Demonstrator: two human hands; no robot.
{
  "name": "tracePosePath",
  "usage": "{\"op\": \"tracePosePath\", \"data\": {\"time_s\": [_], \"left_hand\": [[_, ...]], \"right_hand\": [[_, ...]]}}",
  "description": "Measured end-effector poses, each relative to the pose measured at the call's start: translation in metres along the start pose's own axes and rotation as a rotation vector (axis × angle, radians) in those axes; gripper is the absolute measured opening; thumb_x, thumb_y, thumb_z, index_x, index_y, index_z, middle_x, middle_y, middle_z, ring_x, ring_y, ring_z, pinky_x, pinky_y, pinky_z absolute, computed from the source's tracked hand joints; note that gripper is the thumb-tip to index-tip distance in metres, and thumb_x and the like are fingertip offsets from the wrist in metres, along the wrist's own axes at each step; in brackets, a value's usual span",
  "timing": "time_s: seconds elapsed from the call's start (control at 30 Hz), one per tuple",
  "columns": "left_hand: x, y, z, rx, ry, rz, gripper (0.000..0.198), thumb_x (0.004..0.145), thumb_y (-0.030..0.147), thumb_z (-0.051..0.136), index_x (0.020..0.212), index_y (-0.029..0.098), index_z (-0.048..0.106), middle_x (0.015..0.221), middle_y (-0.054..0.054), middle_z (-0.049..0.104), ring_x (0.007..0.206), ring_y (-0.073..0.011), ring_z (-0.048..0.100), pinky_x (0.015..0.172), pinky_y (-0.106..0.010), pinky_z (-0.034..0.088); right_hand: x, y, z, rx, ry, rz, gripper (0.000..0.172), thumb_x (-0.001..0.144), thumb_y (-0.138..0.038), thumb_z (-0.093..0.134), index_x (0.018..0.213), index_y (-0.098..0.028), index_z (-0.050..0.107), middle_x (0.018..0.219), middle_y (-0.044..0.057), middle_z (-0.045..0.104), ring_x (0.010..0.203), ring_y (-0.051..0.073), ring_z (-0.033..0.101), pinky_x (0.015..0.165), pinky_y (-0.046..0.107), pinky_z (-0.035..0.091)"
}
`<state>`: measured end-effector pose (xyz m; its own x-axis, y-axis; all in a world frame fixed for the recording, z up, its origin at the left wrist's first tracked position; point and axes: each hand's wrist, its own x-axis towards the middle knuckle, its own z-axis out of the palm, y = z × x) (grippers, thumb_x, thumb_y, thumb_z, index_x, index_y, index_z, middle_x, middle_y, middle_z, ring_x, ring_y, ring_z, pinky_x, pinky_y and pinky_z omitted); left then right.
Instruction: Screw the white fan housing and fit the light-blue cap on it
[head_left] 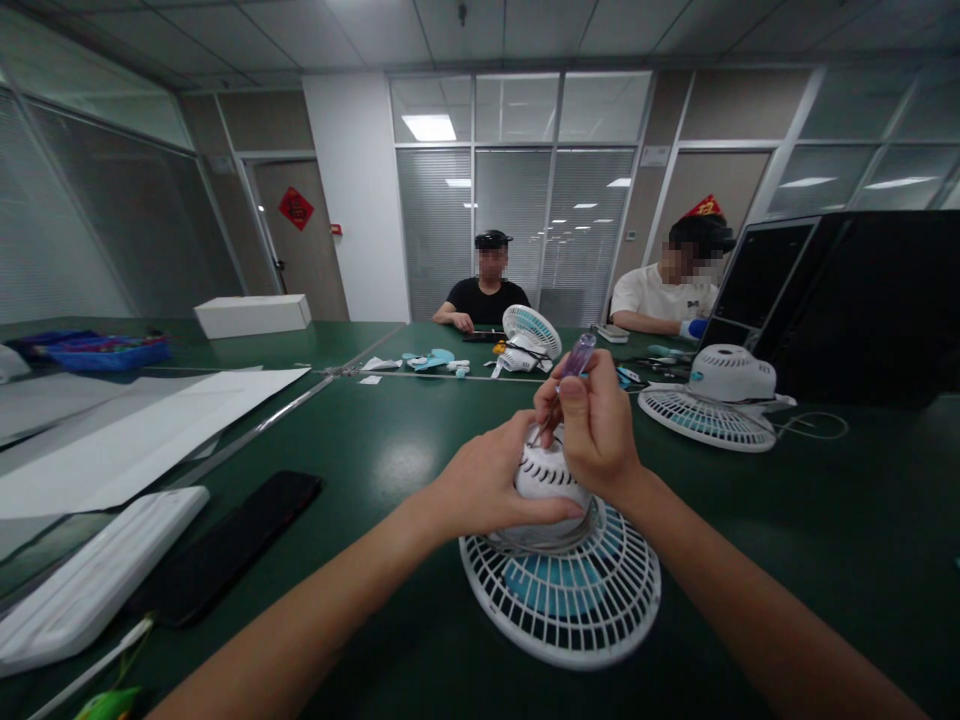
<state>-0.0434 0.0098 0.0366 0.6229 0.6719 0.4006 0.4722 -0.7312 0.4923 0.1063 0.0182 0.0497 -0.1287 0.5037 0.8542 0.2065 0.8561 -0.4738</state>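
Observation:
A white fan [559,640] lies face down on the green table in front of me, its pale blue blades showing through the grille. My left hand [487,480] is wrapped round the side of its rounded, slotted motor housing [551,475]. In my right hand [600,430] is a screwdriver [579,354] with a clear purple handle. It stands tilted, its shaft pointing down at the top of the housing. Fingers hide the tip, so whether it touches a screw cannot be seen.
Another fan [709,420] lies face down at right, beside a large black monitor [862,300]. A third fan [531,335] stands near a person in black. A second person in white sits at right. A phone [232,540], a white case [97,580] and paper [172,430] lie at left.

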Motion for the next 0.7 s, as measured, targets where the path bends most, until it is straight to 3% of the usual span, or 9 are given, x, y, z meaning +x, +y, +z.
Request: {"op": "tracePosePath", "data": {"time_s": [0.1, 0.37, 0.7], "left_hand": [[-0.0003, -0.0004, 0.0002, -0.011, 0.003, 0.002, 0.079, 0.072, 0.058, 0.073, 0.133, 0.020, 0.040, 0.126, -0.015, 0.061, 0.109, -0.0346, 0.061, 0.092, -0.051, 0.048], [-0.0003, 0.0012, -0.0005, 0.013, -0.006, -0.036, 0.077, 0.072, 0.057, 0.074, 0.128, 0.016, 0.043, 0.121, -0.016, 0.062, 0.108, -0.0348, 0.060, 0.093, -0.051, 0.048], [-0.0006, 0.0026, -0.0011, 0.008, -0.016, -0.051, 0.075, 0.071, 0.059, 0.074, 0.125, 0.017, 0.043, 0.120, -0.016, 0.062, 0.108, -0.0354, 0.061, 0.092, -0.052, 0.049]], "right_hand": [[0.0004, -0.0006, 0.0010, -0.024, 0.022, 0.021, 0.022, 0.101, -0.045, 0.038, 0.094, -0.025, 0.041, 0.063, -0.007, 0.057, 0.038, 0.007, 0.052, 0.037, 0.020, 0.041], [0.0091, 0.0052, 0.0031, 0.151, 0.109, 0.316, 0.032, 0.095, -0.056, 0.045, 0.090, -0.025, 0.037, 0.059, -0.011, 0.055, 0.032, 0.007, 0.052, 0.030, 0.016, 0.037], [0.0079, 0.0056, 0.0033, 0.159, 0.100, 0.320, 0.033, 0.095, -0.057, 0.045, 0.089, -0.025, 0.036, 0.060, -0.011, 0.056, 0.033, 0.007, 0.053, 0.030, 0.015, 0.038]]}}
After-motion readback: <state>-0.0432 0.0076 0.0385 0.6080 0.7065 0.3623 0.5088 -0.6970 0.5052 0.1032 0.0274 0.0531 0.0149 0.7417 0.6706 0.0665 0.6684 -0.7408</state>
